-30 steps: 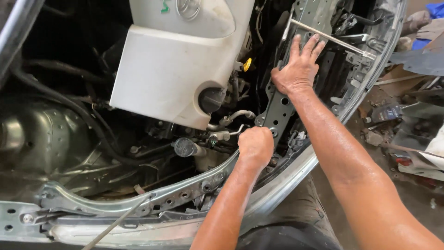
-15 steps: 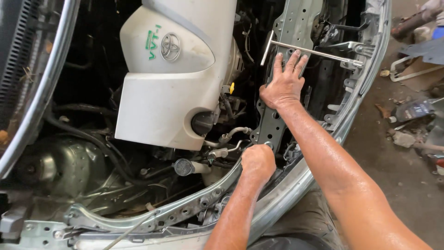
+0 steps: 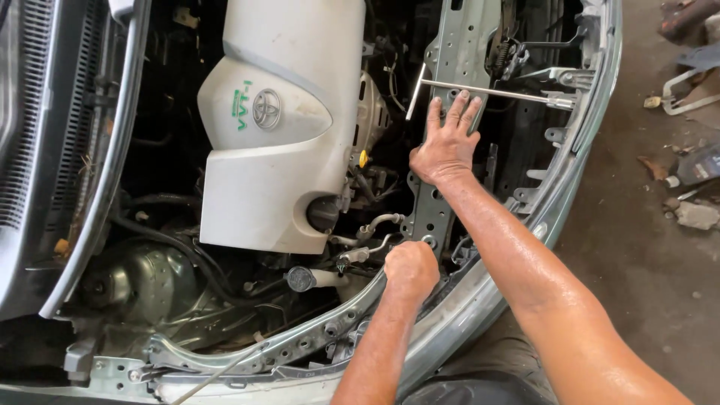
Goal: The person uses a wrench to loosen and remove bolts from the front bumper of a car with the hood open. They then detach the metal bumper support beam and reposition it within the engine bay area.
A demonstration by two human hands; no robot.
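The right hand [image 3: 444, 146] lies flat, fingers spread, on the grey upright metal bracket [image 3: 450, 52]; since a moment ago its fingertips sit just near of the long T-handle wrench [image 3: 487, 91] resting across the bracket's far end. The left hand [image 3: 410, 268] stays closed in a fist at the bracket's near end; what it grips is hidden. The white engine cover [image 3: 277, 127] sits left.

Two hands [image 3: 446, 146], one engine cover [image 3: 277, 127], one T-handle wrench [image 3: 487, 91]
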